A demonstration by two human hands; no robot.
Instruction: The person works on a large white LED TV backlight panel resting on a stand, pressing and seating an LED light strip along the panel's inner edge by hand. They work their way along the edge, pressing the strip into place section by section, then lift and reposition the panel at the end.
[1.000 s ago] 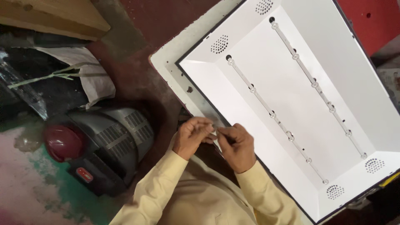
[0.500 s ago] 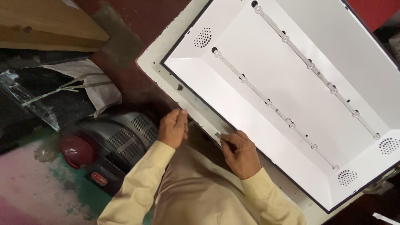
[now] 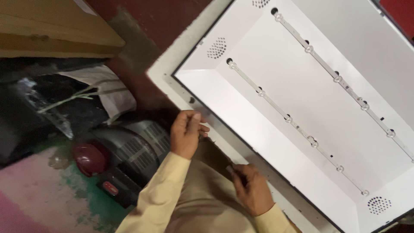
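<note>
Head view: white backlight tray point(image 3: 267, 142) of an opened flat panel is filling the right and centre of frame, lying tilted, dark thin rim around it. Two LED strips point(image 3: 297, 127) are running diagonally across its floor, small round lenses spaced along each; perforated round patches are sitting in the corners. Left hand point(image 3: 186, 133) is hovering at the tray's lower-left edge, fingers curled in a pinch, contents too small to tell. Right hand point(image 3: 253, 187) is gripping a small slim tool point(image 3: 230, 169) against the same edge. Grey appliance with a red cap point(image 3: 125, 157) is lying lower left.
</note>
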